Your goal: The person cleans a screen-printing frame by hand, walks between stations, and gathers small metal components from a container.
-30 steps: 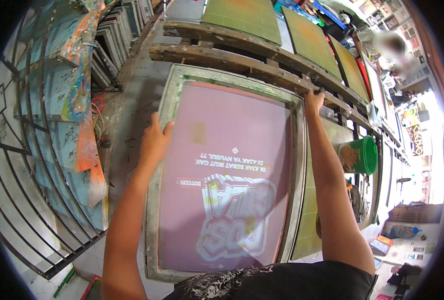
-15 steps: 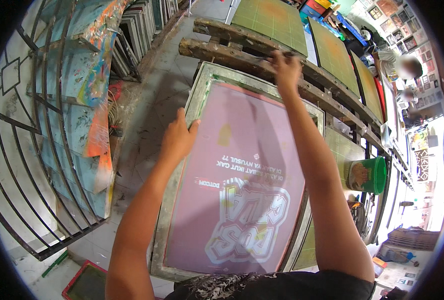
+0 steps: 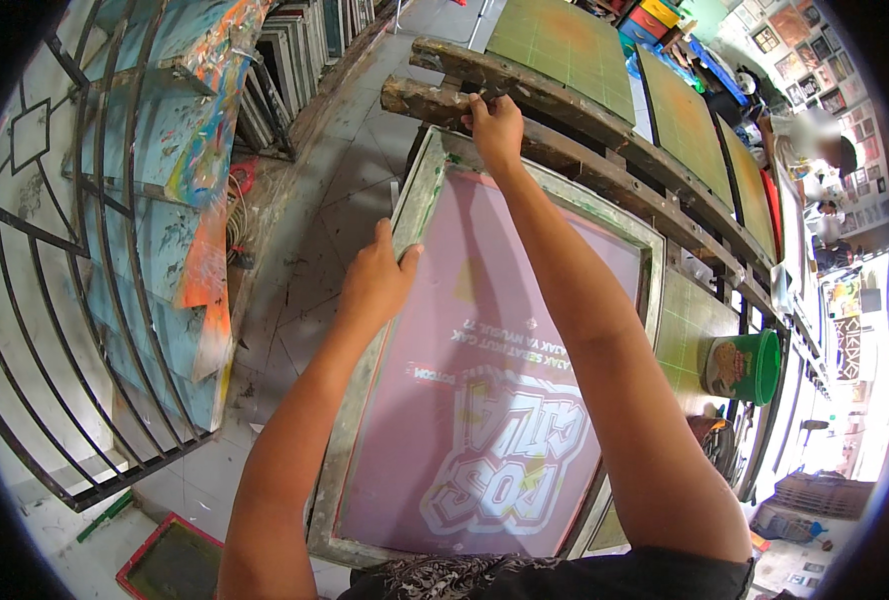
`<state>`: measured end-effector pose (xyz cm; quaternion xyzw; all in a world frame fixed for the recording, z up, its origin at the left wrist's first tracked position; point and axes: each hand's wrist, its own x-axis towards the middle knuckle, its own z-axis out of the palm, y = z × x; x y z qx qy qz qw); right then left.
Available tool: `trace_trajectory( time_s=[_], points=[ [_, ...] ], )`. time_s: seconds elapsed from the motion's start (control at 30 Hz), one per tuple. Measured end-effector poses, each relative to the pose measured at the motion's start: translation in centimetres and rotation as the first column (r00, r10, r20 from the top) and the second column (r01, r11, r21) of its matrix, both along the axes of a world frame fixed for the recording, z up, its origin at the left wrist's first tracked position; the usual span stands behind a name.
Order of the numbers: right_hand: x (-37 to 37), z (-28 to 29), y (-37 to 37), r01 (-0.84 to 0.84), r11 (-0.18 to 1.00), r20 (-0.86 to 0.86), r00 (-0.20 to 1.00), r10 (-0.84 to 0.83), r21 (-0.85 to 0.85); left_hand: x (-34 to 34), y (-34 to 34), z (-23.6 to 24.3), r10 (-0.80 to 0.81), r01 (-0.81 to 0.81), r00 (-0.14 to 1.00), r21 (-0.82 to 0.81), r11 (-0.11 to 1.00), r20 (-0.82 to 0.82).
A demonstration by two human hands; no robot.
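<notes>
While the big printing screen (image 3: 485, 390) lies flat in front of the person in the head view, its pink mesh facing up inside a worn pale frame, both hands grip that frame. The left hand (image 3: 377, 282) is closed over the left rail, thumb on the inner edge against the mesh and fingers curled round the outside. The right hand (image 3: 496, 128) is closed over the far top rail, close to the far left corner, right where the frame meets the long wooden beam (image 3: 605, 150) that runs along the table.

In my judgement the step is best done with both grips kept on the frame alone, off the mesh, and the screen kept level so that the far corner does not catch on the beam. The two grips sit near one corner, so the near end may sag or swing.

On the left, just beside the screen, stands a paint-splashed metal rack (image 3: 115, 250), with stacked frames (image 3: 285, 50) behind it; the floor gap between is narrow. A small red-edged screen (image 3: 170, 560) lies on the floor near the left elbow. On the right a green bucket (image 3: 750, 367) sits on the green table pads (image 3: 685, 120), near the screen's right rail. Another person stands well apart at the far right.
</notes>
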<state>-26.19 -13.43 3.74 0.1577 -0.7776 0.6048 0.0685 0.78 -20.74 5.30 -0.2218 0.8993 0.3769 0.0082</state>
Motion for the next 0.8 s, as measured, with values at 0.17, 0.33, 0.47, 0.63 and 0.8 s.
trace_trajectory(
  time_s=[0.17,0.33,0.47,0.63,0.8],
  points=[
    [-0.3,0.3,-0.3,0.065,0.984,-0.057,0.997,-0.057,0.163,0.0,-0.2,0.1,-0.012,0.012,1.000,0.025,1.000,0.009],
    [-0.4,-0.3,0.0,0.053,0.998,0.103,0.993,-0.054,0.018,0.1,-0.4,-0.3,-0.013,0.013,1.000,0.004,1.000,0.015],
    [-0.8,-1.5,0.8,0.051,0.998,0.040,0.998,-0.053,0.041,0.0,-0.2,-0.8,-0.006,0.006,1.000,0.012,1.000,-0.015],
    [0.0,-0.9,0.2,-0.019,1.000,0.090,0.996,0.020,-0.014,0.3,-0.5,-1.2,0.012,-0.012,0.999,-0.006,1.000,-0.052],
    [0.3,-1.0,-0.1,0.103,0.994,0.077,0.992,-0.105,0.028,0.1,-0.6,-1.2,0.001,0.000,0.999,0.011,1.000,-0.046]
  ],
)
